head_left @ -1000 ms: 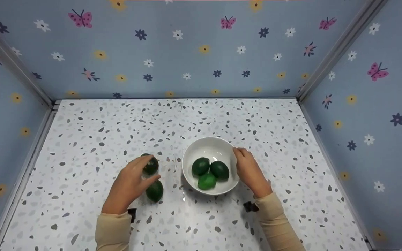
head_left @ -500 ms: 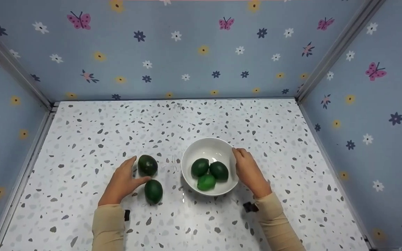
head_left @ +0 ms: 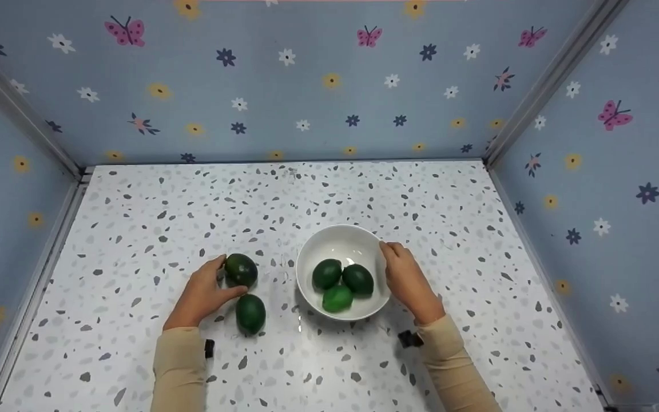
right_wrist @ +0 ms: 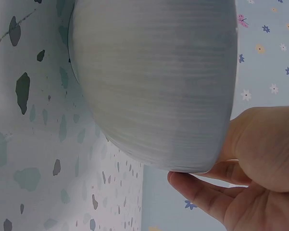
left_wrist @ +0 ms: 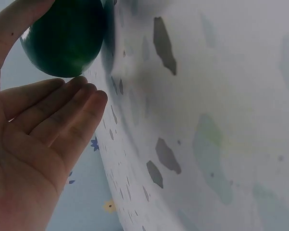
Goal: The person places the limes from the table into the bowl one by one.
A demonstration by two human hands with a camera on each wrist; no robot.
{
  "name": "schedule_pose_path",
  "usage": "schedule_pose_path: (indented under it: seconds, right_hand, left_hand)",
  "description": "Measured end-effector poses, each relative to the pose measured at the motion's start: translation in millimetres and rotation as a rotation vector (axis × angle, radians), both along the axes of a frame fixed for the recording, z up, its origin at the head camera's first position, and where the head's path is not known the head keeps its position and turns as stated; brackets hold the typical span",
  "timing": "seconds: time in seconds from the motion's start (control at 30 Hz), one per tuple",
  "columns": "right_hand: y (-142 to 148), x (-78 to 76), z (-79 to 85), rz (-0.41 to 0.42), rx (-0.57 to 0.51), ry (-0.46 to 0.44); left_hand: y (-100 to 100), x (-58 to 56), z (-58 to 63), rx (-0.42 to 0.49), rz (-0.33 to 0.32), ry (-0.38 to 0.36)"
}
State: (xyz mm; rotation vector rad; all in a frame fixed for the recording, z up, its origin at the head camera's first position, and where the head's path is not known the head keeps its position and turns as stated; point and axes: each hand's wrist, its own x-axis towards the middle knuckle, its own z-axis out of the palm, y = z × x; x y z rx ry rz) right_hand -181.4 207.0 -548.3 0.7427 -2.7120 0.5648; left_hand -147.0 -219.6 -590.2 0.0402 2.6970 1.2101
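My left hand (head_left: 201, 293) is around the left side of a dark green avocado (head_left: 242, 270), also close up in the left wrist view as a glossy green avocado (left_wrist: 69, 36). Its fingers (left_wrist: 62, 113) look nearly straight, their tips at the fruit's edge, with the thumb across from them. Just nearer to me lies a second avocado (head_left: 250, 315). My right hand (head_left: 411, 281) pinches the right rim of a white bowl (head_left: 329, 240). Inside the bowl are two dark green avocados (head_left: 358, 279) and a brighter green lime-like fruit (head_left: 338, 298).
The speckled white tabletop (head_left: 192, 194) carries the bowl and loose fruit. Blue walls (head_left: 284, 97) printed with flowers and butterflies rise at the back and both sides. A small black piece (head_left: 411, 339) sits by the right cuff.
My left hand has moved left from above the two loose avocados to the far one's left side, its thumb and fingers drawing slightly closer round it. The right hand stays on the bowl.
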Motion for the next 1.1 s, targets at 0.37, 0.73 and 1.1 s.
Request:
schedule_pose_path:
  seconds: [0.37,0.73,1.1]
  right_hand:
    - [1,-1.3,-1.7,0.031,-0.002,0.06]
    - [1,-2.2,-3.5,0.039,-0.028,0.088]
    - [0,0.2,-1.4,0.004,-0.002,0.036]
  left_hand:
    - [1,-2.7,2.8,0.032,0.032,0.036]
    - [16,1.6,38.7,0.006,-0.005,0.145]
    - [66,0.4,73.9,-0.005,-0.115,0.326]
